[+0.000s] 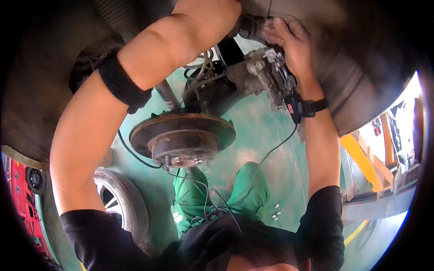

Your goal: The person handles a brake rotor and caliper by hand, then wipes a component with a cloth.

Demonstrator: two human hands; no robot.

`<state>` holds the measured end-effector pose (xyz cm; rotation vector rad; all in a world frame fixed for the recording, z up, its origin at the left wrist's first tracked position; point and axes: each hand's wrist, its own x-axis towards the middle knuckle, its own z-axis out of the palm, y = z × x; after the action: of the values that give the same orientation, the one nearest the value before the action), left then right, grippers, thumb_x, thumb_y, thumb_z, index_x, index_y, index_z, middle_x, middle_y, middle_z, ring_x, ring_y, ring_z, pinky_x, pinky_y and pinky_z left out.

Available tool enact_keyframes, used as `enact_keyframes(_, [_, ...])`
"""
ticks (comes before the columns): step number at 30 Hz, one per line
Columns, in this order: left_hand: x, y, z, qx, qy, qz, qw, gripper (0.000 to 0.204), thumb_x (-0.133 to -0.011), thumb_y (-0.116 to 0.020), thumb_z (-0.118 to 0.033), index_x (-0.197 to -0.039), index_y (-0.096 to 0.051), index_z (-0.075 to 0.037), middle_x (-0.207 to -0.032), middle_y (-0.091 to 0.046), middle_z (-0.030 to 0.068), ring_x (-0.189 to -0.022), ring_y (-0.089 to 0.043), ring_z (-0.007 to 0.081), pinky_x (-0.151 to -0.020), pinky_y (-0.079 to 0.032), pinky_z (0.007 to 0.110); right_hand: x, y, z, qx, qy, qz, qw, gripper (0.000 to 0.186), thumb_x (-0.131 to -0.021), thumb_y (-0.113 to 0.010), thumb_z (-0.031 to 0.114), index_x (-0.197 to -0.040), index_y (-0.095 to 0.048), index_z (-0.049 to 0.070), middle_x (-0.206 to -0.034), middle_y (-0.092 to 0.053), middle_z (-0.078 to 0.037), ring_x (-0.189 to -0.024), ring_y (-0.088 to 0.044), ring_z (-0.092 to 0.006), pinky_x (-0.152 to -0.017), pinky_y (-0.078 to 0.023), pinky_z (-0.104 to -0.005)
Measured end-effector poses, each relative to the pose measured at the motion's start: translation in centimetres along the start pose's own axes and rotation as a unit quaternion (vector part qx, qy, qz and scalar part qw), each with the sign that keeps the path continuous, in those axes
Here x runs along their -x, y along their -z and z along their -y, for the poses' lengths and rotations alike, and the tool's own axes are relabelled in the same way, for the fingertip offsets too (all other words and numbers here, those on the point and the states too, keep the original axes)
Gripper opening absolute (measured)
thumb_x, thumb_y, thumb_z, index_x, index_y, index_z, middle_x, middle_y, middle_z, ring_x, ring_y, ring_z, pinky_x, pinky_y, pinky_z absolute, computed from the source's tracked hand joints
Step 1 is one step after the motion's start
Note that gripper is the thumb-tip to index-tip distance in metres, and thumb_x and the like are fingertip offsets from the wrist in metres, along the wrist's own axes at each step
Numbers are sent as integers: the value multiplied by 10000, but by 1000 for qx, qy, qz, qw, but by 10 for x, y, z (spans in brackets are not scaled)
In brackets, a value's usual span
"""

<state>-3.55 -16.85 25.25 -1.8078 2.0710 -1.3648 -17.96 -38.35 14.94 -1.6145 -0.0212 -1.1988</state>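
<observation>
Up under the wheel arch, my left hand [225, 10] reaches to the top edge of the view, and its fingers are hidden. My right hand [294, 43] is raised beside it, just above a grey brake caliper [270, 74]. Its fingers are curled in towards the thumb near a thin wire [256, 21]; whether they pinch that wire is too fine to make out. The caliper sits off to the right of the rusty brake disc [181, 124], apart from it. Wheel studs point out below the disc's hub [183, 147].
A wheel with its tyre [138, 205] rests at lower left. Several small shiny nuts [275, 216] lie on the green floor. A coil spring [113, 13] and dark suspension parts crowd the top. Cables run from my wrist straps. A yellow lift frame [361, 160] stands at right, a red cabinet [22, 194] at left.
</observation>
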Motion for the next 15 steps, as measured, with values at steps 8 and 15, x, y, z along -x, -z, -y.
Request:
enact_keyframes(8, [-24,-24,-24,-3,41,44,998,139,-820,-671,-147,-893,-773,-87,-897,-758,136,-892,-746,309,-742,-581,420,5,12,5,89,9,4,996,306,-1004,-698,234,-1112,-710,-52,-1060,-752,-107,-1015,-720,-208,-922,-579,-349])
enact_keyframes(15, [-37,-7,0,-38,115,68,990,154,-855,-644,-160,-885,-778,-88,-911,-762,143,-899,-746,323,-756,-587,426,28,-27,13,381,175,58,906,226,-911,-746,169,-1109,-760,62,-1147,-771,-68,-1090,-730,-214,-957,-552,-326])
